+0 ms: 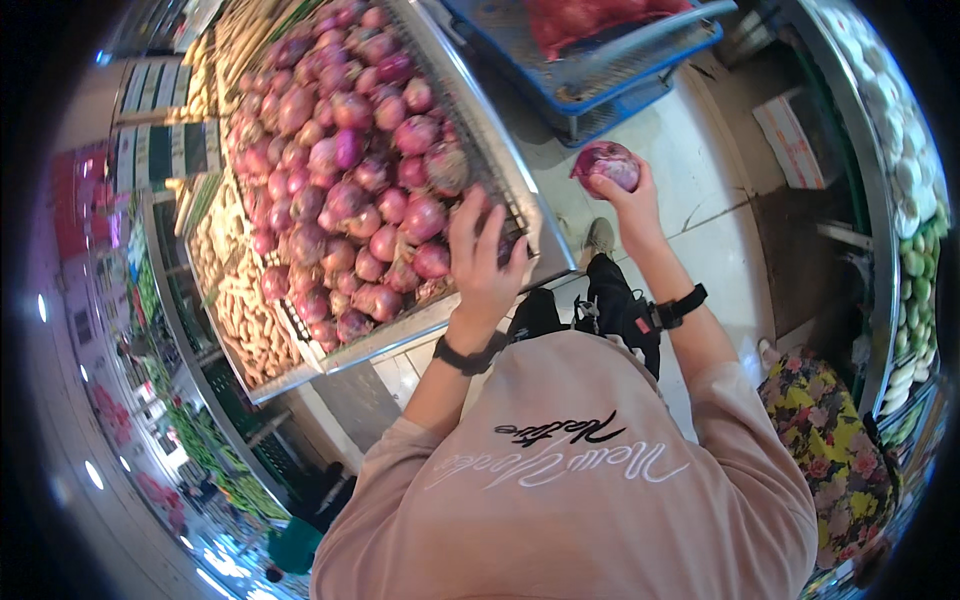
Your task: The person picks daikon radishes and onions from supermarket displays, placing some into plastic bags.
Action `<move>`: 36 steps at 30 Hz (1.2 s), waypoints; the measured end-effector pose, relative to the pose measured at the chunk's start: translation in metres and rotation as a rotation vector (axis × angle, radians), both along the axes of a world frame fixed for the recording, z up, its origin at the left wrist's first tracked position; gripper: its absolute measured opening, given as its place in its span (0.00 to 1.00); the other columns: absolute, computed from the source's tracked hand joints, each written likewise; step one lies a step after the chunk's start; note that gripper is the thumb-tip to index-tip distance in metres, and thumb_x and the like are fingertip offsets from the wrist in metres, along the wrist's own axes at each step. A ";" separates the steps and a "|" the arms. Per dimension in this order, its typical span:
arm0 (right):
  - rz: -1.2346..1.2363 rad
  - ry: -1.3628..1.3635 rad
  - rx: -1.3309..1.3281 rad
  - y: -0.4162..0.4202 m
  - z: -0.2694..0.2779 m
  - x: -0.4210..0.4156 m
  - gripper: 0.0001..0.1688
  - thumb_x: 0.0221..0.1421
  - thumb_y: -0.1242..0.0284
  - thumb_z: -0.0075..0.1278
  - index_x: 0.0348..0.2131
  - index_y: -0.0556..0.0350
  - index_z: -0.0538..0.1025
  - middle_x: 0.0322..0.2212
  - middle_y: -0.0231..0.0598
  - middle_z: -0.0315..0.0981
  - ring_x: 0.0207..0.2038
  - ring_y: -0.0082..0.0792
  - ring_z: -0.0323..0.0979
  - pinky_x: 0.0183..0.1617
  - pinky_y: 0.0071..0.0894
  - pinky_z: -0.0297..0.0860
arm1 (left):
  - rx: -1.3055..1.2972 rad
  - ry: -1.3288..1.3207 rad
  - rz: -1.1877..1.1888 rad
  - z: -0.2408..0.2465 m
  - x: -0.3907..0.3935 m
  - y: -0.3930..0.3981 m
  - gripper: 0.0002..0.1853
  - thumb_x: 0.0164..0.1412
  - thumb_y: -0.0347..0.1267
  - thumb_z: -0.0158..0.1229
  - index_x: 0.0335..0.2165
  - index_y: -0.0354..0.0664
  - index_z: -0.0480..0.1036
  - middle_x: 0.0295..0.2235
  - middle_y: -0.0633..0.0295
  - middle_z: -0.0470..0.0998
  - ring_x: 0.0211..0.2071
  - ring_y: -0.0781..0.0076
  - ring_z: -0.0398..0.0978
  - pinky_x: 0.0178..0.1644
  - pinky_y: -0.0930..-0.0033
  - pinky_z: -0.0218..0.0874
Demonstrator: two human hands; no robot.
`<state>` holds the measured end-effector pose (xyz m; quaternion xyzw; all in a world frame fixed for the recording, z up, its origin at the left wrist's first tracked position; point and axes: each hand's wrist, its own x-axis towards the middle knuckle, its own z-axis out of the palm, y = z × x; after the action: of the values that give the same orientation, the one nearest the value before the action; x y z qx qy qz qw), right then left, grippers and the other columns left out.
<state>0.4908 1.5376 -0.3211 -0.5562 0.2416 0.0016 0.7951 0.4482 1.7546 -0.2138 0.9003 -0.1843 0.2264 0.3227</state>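
Observation:
My right hand [631,196] holds a large red onion [606,166] above the floor, to the right of the onion display. Some papery skin hangs loose at the onion's left side. My left hand [484,259] reaches over the near right corner of the display, palm down and fingers spread. Beneath its fingers is something dark, partly hidden; whether they touch it I cannot tell. A big heap of red onions [349,191] fills the display bin, whose metal rim [517,142] runs along its right side.
A blue cart [600,97] carrying a red mesh sack [592,22] stands beyond the bin. Pale root vegetables [244,300] lie to the left. A person in a floral garment [832,457] is close on my right, near a shelf of green vegetables [916,285] and white produce [904,150].

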 end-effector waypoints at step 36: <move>0.285 0.719 -0.450 -0.274 -0.205 -0.032 0.12 0.57 0.68 0.48 0.37 0.59 0.73 0.24 0.38 0.73 0.19 0.27 0.69 0.18 0.23 0.64 | 0.020 0.383 1.144 -0.138 -0.146 0.268 0.50 0.44 0.45 0.69 0.57 0.28 0.54 0.54 0.34 0.59 0.55 0.36 0.57 0.61 0.47 0.47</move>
<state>0.4588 1.2634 -0.5266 -0.7074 0.4176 0.2518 0.5116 0.3026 2.0226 -0.3517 0.8842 0.3887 0.1964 0.1687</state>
